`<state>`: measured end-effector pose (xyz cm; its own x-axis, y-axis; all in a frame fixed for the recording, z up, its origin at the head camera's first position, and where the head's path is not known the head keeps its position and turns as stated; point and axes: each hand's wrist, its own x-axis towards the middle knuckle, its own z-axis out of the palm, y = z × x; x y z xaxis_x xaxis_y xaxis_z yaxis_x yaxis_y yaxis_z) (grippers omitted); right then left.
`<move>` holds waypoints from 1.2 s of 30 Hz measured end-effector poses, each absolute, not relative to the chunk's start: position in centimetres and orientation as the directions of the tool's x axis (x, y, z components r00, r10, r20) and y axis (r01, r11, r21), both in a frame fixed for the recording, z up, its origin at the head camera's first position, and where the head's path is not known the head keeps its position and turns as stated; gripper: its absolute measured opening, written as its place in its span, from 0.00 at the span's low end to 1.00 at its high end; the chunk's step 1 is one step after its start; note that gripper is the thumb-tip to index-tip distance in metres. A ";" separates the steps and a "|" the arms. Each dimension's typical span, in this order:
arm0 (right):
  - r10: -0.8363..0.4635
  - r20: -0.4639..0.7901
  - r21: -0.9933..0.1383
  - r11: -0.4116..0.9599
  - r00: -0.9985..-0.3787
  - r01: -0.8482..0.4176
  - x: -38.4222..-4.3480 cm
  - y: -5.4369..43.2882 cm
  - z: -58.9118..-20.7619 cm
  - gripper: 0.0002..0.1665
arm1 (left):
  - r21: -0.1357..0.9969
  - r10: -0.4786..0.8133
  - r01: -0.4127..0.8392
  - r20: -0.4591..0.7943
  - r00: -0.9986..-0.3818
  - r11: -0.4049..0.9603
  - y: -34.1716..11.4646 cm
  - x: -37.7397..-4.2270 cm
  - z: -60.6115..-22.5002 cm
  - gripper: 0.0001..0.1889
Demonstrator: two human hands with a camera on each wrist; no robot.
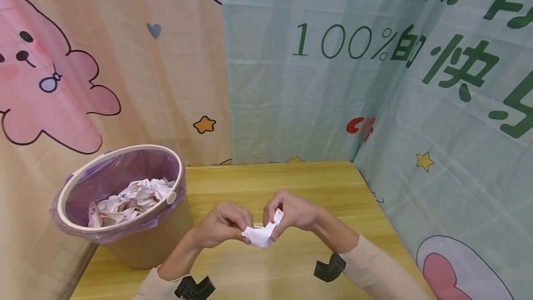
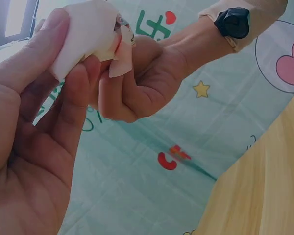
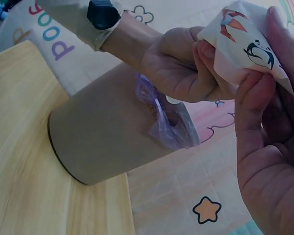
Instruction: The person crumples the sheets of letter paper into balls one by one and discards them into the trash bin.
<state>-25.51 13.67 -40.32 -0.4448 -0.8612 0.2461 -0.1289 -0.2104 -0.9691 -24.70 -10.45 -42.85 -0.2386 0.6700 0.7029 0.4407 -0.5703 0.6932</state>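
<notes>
Between my two hands, above the wooden table, is a small white piece of paper, creased and folded. In the right wrist view its printed side shows a penguin-like drawing and orange-red figures on the paper. My left hand pinches one end between thumb and fingers. The other end is pinched by my right hand, and a corner sticks up beside its thumb. Seen from the left wrist, the paper bends over the left fingertips and a flap hangs near the right fingers.
A beige bin with a purple liner stands on the table's left side. Crumpled printed papers lie inside it. The wooden table ends at printed curtains behind and to the right.
</notes>
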 end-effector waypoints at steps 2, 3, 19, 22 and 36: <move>-0.816 0.256 -0.967 -0.221 -0.518 -0.131 -25.4 13.7 -40.2 0.18 | 0.703 0.622 0.439 0.706 -0.339 -0.559 -10.6 -24.5 -43.1 0.04; -0.784 0.264 -0.964 -0.225 -0.562 -0.139 -25.3 13.7 -40.2 0.14 | 0.711 0.589 0.441 0.702 -0.400 -0.548 -10.6 -24.3 -43.3 0.05; -0.398 0.829 -0.416 0.031 -0.393 -0.909 -24.5 13.5 -40.6 0.18 | 0.799 0.070 0.499 0.550 -0.833 -0.334 -8.3 -21.0 -43.6 0.32; -0.416 0.866 -0.269 0.083 -0.278 -0.960 -24.3 13.1 -41.3 0.17 | 0.756 0.122 0.565 0.628 -0.769 -0.330 -8.2 -21.0 -44.2 0.38; -0.601 0.759 -0.375 -0.087 -0.251 -0.923 -24.4 13.3 -41.4 0.21 | 0.670 0.160 0.697 0.740 -0.653 -0.255 -9.6 -22.2 -45.1 0.26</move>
